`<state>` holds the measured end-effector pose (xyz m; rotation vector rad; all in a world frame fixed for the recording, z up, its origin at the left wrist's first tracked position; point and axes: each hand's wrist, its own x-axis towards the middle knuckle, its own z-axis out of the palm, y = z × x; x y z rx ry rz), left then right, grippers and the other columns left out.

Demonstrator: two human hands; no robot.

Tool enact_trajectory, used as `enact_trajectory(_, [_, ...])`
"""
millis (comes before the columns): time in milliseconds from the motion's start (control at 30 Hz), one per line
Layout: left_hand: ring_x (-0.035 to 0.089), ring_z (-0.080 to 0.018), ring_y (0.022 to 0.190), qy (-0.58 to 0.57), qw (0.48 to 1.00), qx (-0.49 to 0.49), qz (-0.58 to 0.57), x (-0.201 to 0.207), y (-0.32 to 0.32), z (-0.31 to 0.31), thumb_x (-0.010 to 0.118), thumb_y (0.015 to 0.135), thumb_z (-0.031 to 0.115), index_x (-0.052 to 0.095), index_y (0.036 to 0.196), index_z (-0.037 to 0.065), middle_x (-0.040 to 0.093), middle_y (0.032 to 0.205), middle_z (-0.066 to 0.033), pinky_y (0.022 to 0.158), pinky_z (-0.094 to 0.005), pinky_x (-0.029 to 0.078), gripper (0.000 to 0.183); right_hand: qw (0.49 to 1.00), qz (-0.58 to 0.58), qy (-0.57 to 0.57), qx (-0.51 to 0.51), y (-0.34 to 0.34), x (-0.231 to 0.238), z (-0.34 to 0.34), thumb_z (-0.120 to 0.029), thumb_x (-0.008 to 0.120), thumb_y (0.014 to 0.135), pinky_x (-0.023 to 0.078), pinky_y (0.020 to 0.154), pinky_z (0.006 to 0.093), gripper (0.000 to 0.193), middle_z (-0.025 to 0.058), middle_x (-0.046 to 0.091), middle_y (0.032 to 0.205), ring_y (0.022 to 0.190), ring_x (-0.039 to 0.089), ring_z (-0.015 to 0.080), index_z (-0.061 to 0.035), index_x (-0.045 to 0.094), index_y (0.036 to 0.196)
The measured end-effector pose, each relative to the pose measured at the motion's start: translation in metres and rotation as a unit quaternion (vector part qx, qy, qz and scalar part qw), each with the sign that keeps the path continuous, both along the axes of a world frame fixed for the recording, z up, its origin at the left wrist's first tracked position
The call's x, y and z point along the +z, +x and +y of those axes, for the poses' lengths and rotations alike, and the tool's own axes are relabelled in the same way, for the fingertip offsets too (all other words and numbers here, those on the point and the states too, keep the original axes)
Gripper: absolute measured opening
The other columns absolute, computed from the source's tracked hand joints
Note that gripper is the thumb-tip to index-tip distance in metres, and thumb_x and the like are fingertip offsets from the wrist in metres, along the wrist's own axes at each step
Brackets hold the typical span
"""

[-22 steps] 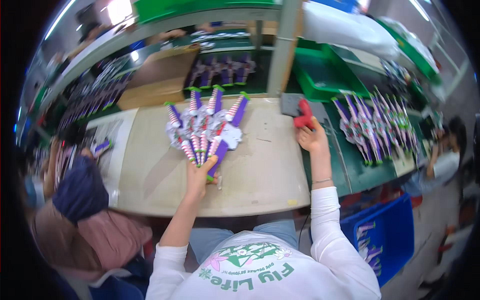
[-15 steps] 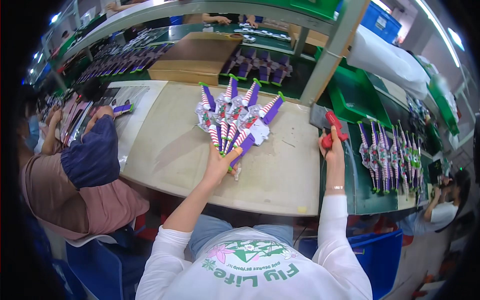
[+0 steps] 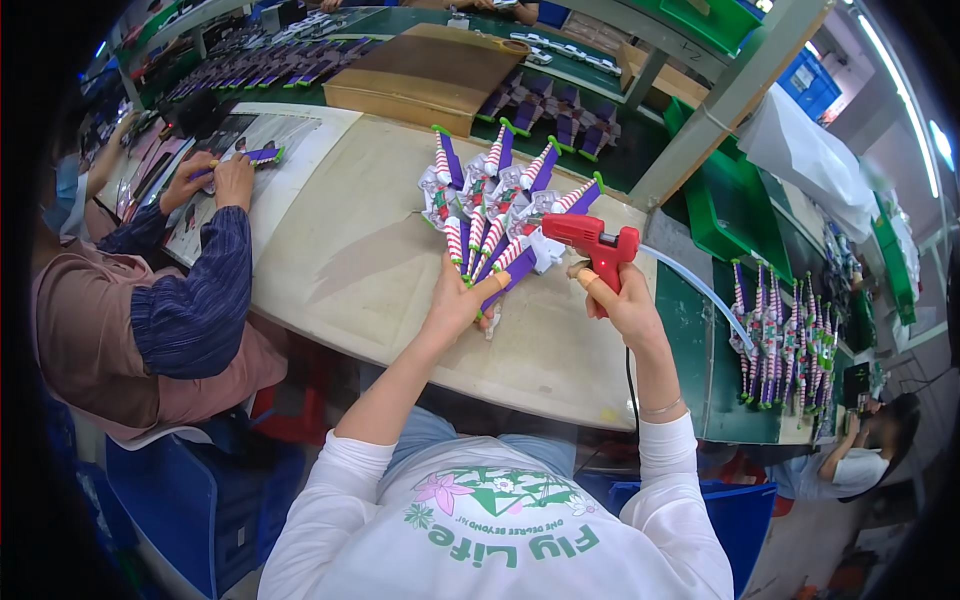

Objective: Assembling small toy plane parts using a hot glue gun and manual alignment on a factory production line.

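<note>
My left hand [image 3: 462,300] grips the lower ends of several toy pieces [image 3: 492,190], spread like a fan above the worktable. They have purple panels, red-and-white striped limbs, green tips and silvery-white middles. My right hand [image 3: 628,305] is wrapped around the handle of a red glue gun [image 3: 580,235]. Its nozzle points left at the rightmost piece's middle; whether it touches cannot be made out. From the gun's back runs a long whitish glue stick [image 3: 705,290], and a black cord hangs below. Coverings are on some of my fingers.
The pale worktable [image 3: 370,270] lies before me, with a cardboard box [image 3: 425,75] along its far edge. A metal post [image 3: 715,125] rises at the far right. More striped toys [image 3: 785,335] lie in rows beyond the right side. A co-worker [image 3: 170,290] handles a similar piece on the left.
My right hand has lifted the glue gun from the table's right side and brought it left to the toy pieces. My left hand still holds the fan. The co-worker's hands have moved together.
</note>
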<state>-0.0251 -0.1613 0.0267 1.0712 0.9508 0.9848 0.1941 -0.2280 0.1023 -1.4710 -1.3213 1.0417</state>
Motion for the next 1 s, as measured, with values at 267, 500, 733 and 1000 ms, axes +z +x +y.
enact_trajectory(267, [0.055,-0.0108,0.049,0.006,1.000,-0.002,-0.006,-0.003,-0.004,0.000,0.075,0.080,0.017,0.030,0.120,0.001,0.060,0.085,-0.0087,0.035,-0.0260,0.045,0.061,0.999,-0.014,-0.018,0.024,-0.014,0.004,0.008,-0.014,0.060,0.090,0.036,0.047,0.0231,0.034,0.0052,0.062,0.082,0.054,0.048,0.0072,0.0034,0.053,0.119])
enact_trajectory(500, [0.056,-0.0110,0.049,0.002,1.000,-0.004,0.001,-0.001,-0.004,0.000,0.075,0.080,0.017,0.030,0.120,0.000,0.060,0.085,-0.0091,0.035,-0.0255,0.045,0.062,0.999,-0.021,-0.021,0.022,-0.014,0.000,0.011,-0.014,0.060,0.090,0.036,0.047,0.0225,0.034,0.0057,0.061,0.083,0.054,0.047,0.0067,0.0031,0.052,0.118])
enact_trajectory(733, [0.055,-0.0109,0.050,-0.003,1.000,0.002,0.004,0.003,-0.004,-0.002,0.074,0.082,0.016,0.033,0.118,0.003,0.060,0.083,-0.0074,0.036,-0.0260,0.044,0.056,1.000,-0.019,-0.006,-0.006,-0.010,0.003,0.014,-0.016,0.062,0.091,0.036,0.047,0.0224,0.035,0.0061,0.061,0.084,0.054,0.047,0.0067,0.0024,0.051,0.119])
enact_trajectory(1000, [0.055,-0.0104,0.049,-0.008,1.000,-0.002,-0.004,0.005,-0.004,-0.002,0.074,0.082,0.015,0.032,0.118,0.004,0.060,0.085,-0.0069,0.036,-0.0256,0.044,0.057,0.998,-0.037,0.010,-0.059,0.000,0.006,0.026,-0.020,0.064,0.090,0.036,0.046,0.0223,0.038,0.0055,0.062,0.084,0.052,0.048,0.0073,0.0014,0.050,0.118])
